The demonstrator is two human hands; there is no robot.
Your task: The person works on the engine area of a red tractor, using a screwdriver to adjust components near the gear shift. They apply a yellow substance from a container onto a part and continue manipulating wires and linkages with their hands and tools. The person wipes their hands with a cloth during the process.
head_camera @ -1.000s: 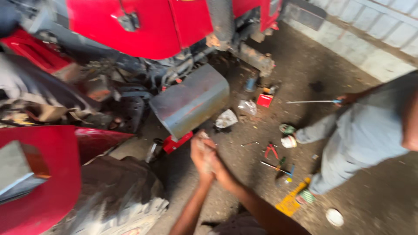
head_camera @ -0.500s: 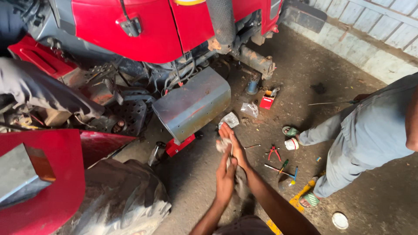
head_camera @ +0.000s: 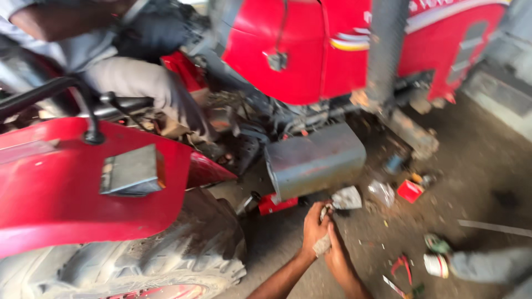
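Observation:
My left hand (head_camera: 313, 226) and my right hand (head_camera: 339, 259) are pressed together low in the head view, over the dirty concrete floor. A small pale grey object (head_camera: 322, 244) is squeezed between the palms; what it is cannot be told. Just beyond my fingertips lies a crumpled white scrap (head_camera: 347, 197). Above that, a grey metal box (head_camera: 316, 160) hangs under the red tractor body (head_camera: 299, 55).
A red fender (head_camera: 50, 188) and a big muddy tyre (head_camera: 166, 260) fill the left. Another person's sleeve and leg (head_camera: 130, 80) are on the tractor at top left. A second person's sandalled foot (head_camera: 438, 264) is at right, near red pliers (head_camera: 401, 266) and a small red box (head_camera: 410, 191).
The view has swung left and closer to the tractor. The person at the right has mostly left the frame, and the one at top left has appeared. My hands stay pressed together.

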